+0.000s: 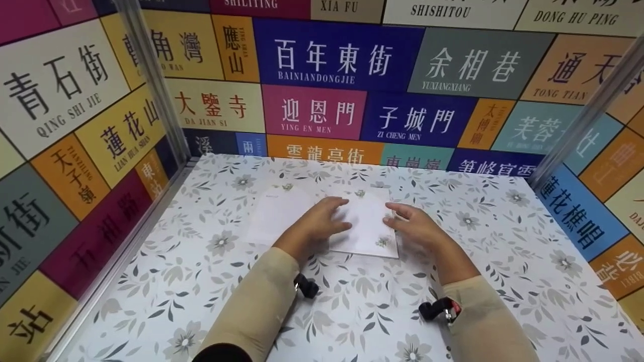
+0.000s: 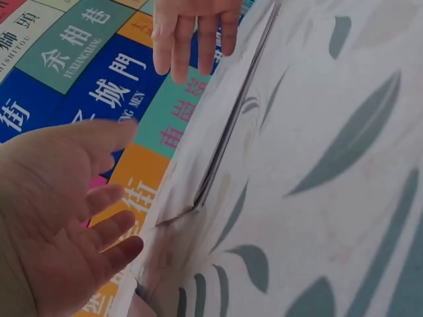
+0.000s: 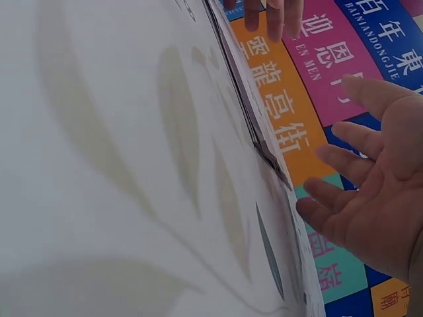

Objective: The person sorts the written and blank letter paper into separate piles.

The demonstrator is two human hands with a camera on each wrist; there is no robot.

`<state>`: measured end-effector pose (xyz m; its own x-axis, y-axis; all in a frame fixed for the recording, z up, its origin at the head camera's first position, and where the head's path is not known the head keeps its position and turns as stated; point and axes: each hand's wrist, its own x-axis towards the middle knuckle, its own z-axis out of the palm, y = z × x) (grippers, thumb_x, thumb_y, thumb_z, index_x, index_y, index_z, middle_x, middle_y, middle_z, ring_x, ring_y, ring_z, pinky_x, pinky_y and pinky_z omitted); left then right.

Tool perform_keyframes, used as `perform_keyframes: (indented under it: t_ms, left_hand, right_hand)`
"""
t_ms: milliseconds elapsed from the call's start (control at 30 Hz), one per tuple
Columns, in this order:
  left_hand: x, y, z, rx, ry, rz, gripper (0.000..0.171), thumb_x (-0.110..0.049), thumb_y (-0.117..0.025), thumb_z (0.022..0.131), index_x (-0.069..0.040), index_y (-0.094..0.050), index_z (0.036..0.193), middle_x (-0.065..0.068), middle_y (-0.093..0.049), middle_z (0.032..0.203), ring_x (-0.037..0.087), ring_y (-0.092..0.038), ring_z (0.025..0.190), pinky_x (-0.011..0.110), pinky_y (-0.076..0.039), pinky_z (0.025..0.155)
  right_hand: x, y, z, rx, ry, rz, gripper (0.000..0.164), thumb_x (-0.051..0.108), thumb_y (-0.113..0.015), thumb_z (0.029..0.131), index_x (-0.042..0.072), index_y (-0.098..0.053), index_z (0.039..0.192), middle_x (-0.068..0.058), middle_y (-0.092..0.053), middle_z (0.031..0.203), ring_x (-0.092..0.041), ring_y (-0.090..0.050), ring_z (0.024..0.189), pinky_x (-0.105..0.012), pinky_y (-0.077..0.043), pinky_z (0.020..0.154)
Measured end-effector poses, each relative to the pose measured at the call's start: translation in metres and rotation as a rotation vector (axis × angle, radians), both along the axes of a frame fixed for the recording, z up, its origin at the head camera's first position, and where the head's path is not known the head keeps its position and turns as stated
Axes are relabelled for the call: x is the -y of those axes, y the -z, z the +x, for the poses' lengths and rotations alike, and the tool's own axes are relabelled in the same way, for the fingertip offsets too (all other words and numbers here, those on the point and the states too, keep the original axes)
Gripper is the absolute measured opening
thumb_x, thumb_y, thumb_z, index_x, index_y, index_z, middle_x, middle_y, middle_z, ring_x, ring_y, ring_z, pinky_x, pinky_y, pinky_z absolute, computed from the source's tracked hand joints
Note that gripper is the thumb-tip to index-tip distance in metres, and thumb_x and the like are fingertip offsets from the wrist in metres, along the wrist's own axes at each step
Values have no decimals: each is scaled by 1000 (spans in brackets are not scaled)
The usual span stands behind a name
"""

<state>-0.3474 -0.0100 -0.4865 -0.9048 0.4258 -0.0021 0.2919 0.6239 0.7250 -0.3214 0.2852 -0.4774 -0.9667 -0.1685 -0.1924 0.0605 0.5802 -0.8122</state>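
A white sheet of paper (image 1: 363,221) with small green plant prints at its top and lower right lies on the table. My left hand (image 1: 321,220) hovers over its left edge, fingers spread and holding nothing. At its right edge is my right hand (image 1: 413,224), also spread and free of any object. Both palms face each other in the wrist views, where the left hand (image 2: 73,218) and right hand (image 3: 370,178) appear apart from the paper's edge. Left of my left hand lies a second pale sheet (image 1: 276,213) with a similar print on top.
A floral-patterned cloth (image 1: 362,306) covers the table. Colourful panels with Chinese street names (image 1: 337,55) stand behind and at both sides. Clear upright edges (image 1: 156,75) rise at the table's back corners. Both sleeves carry black wrist straps.
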Motion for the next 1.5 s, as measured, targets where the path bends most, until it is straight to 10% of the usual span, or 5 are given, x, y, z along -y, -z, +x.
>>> perform_keyframes:
  t_ms: [167, 433, 1067, 1500]
  left_hand:
    - [0, 1, 6, -3, 122, -167, 85, -49, -81, 93, -27, -42, 166, 0, -26, 180, 30, -23, 168, 51, -21, 138]
    - [-2, 4, 12, 64, 133, -348, 85, -57, -78, 92, -30, -44, 164, -4, -25, 180, 24, -19, 169, 49, -17, 138]
    - [-5, 2, 13, 133, 83, -338, 83, -50, -83, 91, -33, -45, 163, -9, -24, 180, 21, -17, 169, 50, -16, 138]
    - [-5, 10, 8, -13, 137, -349, 64, -44, -72, 101, -22, -54, 158, 1, -35, 176, 25, -29, 166, 45, -24, 137]
  right_hand:
    - [1, 1, 3, -1, -120, 148, 83, 53, -77, 95, 27, -43, 165, -5, -25, 180, -40, -18, 167, -65, -15, 135]
    - [0, 7, 5, 12, -262, 323, 89, 36, -88, 86, 25, -46, 164, -4, -22, 181, -39, -12, 169, -64, -9, 136]
    - [-2, 5, 6, 26, -297, 384, 87, 38, -87, 88, 26, -46, 164, -2, -21, 181, -39, -3, 170, -66, -2, 135]
    - [0, 7, 4, -34, -319, 371, 74, 34, -81, 95, 17, -51, 161, -9, -28, 179, -42, -14, 168, -66, -12, 135]
